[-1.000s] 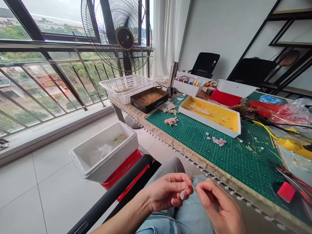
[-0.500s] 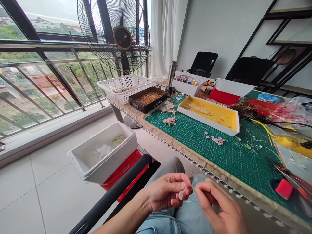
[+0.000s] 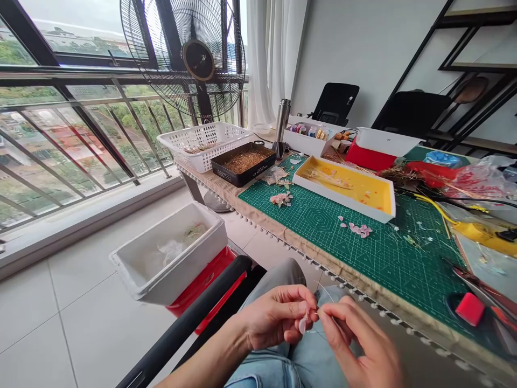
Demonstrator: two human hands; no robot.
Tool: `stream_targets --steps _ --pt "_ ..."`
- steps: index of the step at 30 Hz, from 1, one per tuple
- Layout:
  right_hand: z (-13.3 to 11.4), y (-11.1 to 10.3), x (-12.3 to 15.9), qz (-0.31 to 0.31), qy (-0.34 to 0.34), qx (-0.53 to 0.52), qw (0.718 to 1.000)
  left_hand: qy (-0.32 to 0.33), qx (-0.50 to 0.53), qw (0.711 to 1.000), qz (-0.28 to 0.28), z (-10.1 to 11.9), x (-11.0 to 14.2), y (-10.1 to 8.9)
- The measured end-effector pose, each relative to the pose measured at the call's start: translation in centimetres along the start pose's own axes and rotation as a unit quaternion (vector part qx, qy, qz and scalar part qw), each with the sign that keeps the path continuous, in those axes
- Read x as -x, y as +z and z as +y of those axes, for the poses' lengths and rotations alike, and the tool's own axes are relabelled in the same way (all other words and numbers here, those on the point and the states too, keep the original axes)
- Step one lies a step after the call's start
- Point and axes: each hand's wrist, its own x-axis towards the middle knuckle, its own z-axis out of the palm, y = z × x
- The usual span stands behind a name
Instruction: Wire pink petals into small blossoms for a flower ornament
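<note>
Above my lap, my left hand [image 3: 280, 315] pinches a small pale pink petal piece [image 3: 302, 325] that hangs below the thumb and fingertips. Close beside it on the right, my right hand [image 3: 357, 334] is closed in a pinch on a thin, thread-like strand [image 3: 325, 290]. The strand curves up between the hands, and a finer stretch crosses the gap to the left fingertips. Whether it is thread or wire I cannot tell. Loose pink petals [image 3: 359, 230] lie on the green cutting mat [image 3: 323, 253], with a cluster of pink-and-cream flower pieces [image 3: 281, 199] farther left.
A yellow-lined white tray [image 3: 343, 188] with small orange bits sits on the mat. Behind are a black box of brown stems [image 3: 244, 163], a white basket [image 3: 205, 143] and a steel flask [image 3: 282, 121]. Left of my chair armrest [image 3: 202, 307] stands a white foam bin [image 3: 169, 253].
My right hand has come slightly closer to the left one. The strand between them has shifted and now arcs higher. My left hand keeps its pinch on the petal piece.
</note>
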Motion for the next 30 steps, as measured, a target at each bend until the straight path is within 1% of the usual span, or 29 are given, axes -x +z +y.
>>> stream_targets --steps 3,5,7,11,13,16,18,22,26,28,30 --pt "0.0 0.2 0.0 0.02 0.0 0.007 1.0 -0.003 0.003 1.0 -0.001 0.0 0.0 0.2" --pt "0.1 0.4 0.1 0.038 -0.001 0.004 0.999 0.0 0.002 1.0 0.009 0.0 0.1 0.5" --pt "0.5 0.6 0.3 0.039 0.024 -0.018 0.999 0.005 -0.001 1.0 0.028 0.1 0.0 0.8" --pt "1.2 1.3 0.7 0.004 0.094 -0.068 0.993 0.01 -0.01 0.998 0.067 0.1 -0.1 0.9" --pt "1.4 1.8 1.0 0.007 0.115 -0.082 0.99 0.013 -0.021 0.997 0.077 0.1 -0.2 0.8" --pt "1.7 2.5 1.6 0.03 0.143 -0.085 0.986 0.025 -0.045 0.994 0.096 -0.1 -0.3 0.7" --pt "2.1 3.0 1.9 0.04 0.139 -0.076 0.986 0.037 -0.065 0.991 0.108 -0.1 -0.4 0.9" --pt "2.5 3.6 2.4 0.047 0.091 -0.032 0.994 0.06 -0.123 0.983 0.124 -0.3 -0.5 1.6" --pt "2.3 3.8 2.9 0.037 0.085 -0.012 0.996 0.078 -0.161 0.975 0.134 -0.5 -0.5 1.9" --pt "2.1 3.9 3.0 0.049 0.081 0.005 0.996 0.089 -0.177 0.969 0.146 -0.5 -0.4 2.0" --pt "2.0 3.8 2.8 0.068 0.052 0.025 0.996 0.1 -0.192 0.964 0.157 -0.5 -0.3 2.1"
